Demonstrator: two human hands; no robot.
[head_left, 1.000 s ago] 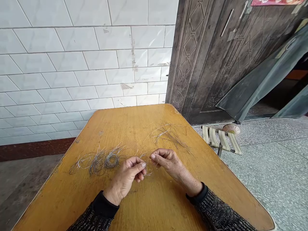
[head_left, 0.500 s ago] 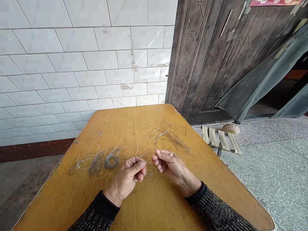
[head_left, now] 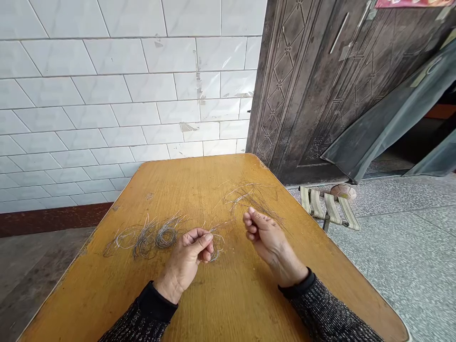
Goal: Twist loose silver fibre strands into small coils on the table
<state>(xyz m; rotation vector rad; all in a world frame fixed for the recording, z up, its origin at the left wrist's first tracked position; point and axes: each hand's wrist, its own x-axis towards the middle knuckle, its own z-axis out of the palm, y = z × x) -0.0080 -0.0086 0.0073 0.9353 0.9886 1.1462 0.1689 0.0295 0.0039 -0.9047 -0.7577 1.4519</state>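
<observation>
My left hand is closed in a pinch on thin wire, thumb pressed against the forefinger. The wire leaves those fingertips and slants up toward my right hand, whose thumb and fingers are also pinched together; the stretch close to the right fingertips is too fine to follow fully. Below and behind the left fingertips, a small wire loop is partly hidden. Left of that hand lie several coiled wire bundles, among them a round coil and a looser bundle. Beyond the right hand spreads a loose heap of wires.
The wooden table reaches to a white tiled wall. A dark carved door and a grey-green curtain stand at the right. Beside the table's right edge are a folding stool with striped straps and a round pinkish object.
My right hand has moved right and slightly up, away from the left hand, widening the gap. My left hand has shifted slightly left. More of the small wire loop shows.
</observation>
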